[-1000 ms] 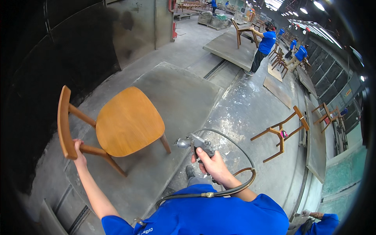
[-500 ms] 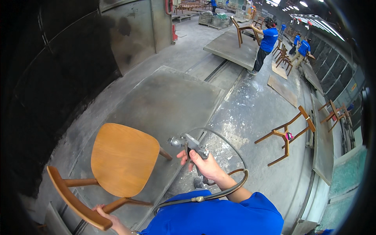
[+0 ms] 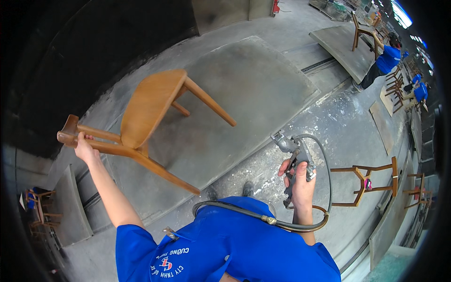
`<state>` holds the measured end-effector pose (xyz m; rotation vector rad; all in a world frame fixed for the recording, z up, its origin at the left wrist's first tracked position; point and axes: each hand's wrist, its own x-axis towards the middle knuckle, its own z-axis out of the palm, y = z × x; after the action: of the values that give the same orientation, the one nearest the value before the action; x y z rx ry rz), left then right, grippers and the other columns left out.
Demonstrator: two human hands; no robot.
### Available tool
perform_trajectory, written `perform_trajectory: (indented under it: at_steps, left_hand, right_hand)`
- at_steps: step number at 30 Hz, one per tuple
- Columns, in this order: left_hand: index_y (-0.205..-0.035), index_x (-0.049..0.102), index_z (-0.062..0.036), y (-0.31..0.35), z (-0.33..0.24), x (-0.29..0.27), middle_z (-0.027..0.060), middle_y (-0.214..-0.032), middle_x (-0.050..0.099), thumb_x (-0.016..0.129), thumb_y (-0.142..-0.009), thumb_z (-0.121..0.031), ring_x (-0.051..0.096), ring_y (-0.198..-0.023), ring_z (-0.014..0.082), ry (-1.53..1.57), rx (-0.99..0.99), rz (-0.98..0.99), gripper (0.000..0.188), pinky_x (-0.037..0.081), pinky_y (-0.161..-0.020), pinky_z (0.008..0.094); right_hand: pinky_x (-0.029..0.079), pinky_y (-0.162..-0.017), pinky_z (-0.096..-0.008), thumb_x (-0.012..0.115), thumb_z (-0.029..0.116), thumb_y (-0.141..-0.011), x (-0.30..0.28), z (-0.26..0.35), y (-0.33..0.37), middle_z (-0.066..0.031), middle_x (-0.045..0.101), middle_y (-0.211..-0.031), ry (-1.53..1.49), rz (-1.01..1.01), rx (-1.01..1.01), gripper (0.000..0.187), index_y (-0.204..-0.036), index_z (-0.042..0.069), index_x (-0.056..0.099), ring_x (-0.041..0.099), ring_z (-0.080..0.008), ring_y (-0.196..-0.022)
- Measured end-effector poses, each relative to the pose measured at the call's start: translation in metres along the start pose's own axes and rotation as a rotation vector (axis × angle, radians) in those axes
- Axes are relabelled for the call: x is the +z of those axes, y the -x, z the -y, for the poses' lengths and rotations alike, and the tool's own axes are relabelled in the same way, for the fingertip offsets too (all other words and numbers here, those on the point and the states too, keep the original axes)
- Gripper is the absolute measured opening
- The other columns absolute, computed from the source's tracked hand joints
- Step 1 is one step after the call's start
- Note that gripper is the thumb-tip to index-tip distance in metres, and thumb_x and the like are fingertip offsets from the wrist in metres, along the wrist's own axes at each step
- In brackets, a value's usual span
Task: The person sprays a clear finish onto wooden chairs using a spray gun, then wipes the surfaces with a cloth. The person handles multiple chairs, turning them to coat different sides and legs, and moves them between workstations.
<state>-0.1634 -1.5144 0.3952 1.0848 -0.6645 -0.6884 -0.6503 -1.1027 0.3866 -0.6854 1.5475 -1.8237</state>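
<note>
My left hand [image 3: 86,147] is closed round the back post of a brown wooden chair [image 3: 149,108], near its curved backrest. The chair leans over on its side above a large grey platform, seat facing the dark wall and legs pointing right. Whether it rests on the platform or hangs above it, I cannot tell. On the right, my right hand [image 3: 303,185] grips the handle of a metal spray gun [image 3: 300,157], its nozzle end pointing up and left. A dark hose [image 3: 249,215] loops from the gun and runs across my blue shirt.
Beneath the chair spreads the grey platform [image 3: 249,94]. A legs-up wooden chair frame [image 3: 364,183] stands to the right. At the far right a person in blue [image 3: 389,58] handles another chair on a second platform [image 3: 343,51]. More chairs [image 3: 42,207] stand at the lower left.
My left hand has raised and tipped the chair, so its legs now show. My right hand and the spray gun have moved right in the view. The view itself has turned left.
</note>
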Motion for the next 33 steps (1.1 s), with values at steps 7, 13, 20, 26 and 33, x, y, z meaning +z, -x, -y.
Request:
perform_trajectory:
  at_steps: [7,13,20,26,33]
  left_hand:
    - [-0.089,0.060,0.0015,-0.080,0.011,-0.079,0.0086,-0.077,0.061,0.067,-0.085,-0.007,0.063,-0.070,0.0204,-0.064,-0.102,0.170,0.012,0.057,-0.070,0.0340]
    - [-0.089,0.062,0.0029,-0.102,0.021,-0.102,0.0097,-0.079,0.063,0.066,-0.086,-0.006,0.064,-0.072,0.0210,-0.056,-0.072,0.132,0.011,0.057,-0.072,0.0331]
    - [-0.088,0.062,0.0015,-0.100,0.017,-0.119,0.0090,-0.077,0.063,0.070,-0.088,-0.008,0.065,-0.072,0.0209,-0.006,-0.105,0.119,0.013,0.060,-0.074,0.0374]
    - [-0.091,0.063,0.0011,-0.098,0.016,-0.132,0.0080,-0.078,0.062,0.070,-0.089,-0.008,0.064,-0.073,0.0209,-0.004,-0.117,0.137,0.012,0.060,-0.076,0.0399]
    - [-0.091,0.063,0.0016,-0.129,0.024,-0.153,0.0084,-0.081,0.062,0.068,-0.089,-0.007,0.063,-0.079,0.0230,0.012,-0.188,0.131,0.010,0.058,-0.084,0.0388]
  right_hand:
    - [0.039,-0.047,-0.0205,0.042,0.069,-0.099,0.009,0.006,0.010,-0.0107,0.065,-0.079,0.096,0.089,0.009,0.072,-0.101,-0.001,0.059,0.062,-0.0127,-0.066]
    - [0.043,-0.050,-0.0228,0.046,0.079,-0.089,0.014,0.034,0.010,-0.0118,0.065,-0.080,-0.015,0.199,-0.014,0.083,-0.101,-0.002,0.058,0.062,-0.0138,-0.065]
    - [0.038,-0.048,-0.0226,0.040,0.079,-0.092,-0.003,0.055,0.004,-0.0109,0.065,-0.079,0.070,0.177,0.018,0.082,-0.093,-0.001,0.058,0.062,-0.0139,-0.066]
    - [0.037,-0.045,-0.0208,0.035,0.066,-0.102,-0.045,0.036,0.000,-0.0096,0.063,-0.078,0.198,-0.084,0.206,0.070,-0.094,0.001,0.058,0.062,-0.0138,-0.067]
    - [0.037,-0.043,-0.0208,0.040,0.067,-0.101,-0.089,0.027,0.013,-0.0075,0.064,-0.076,0.233,-0.258,0.267,0.067,-0.091,0.004,0.059,0.063,-0.0127,-0.066]
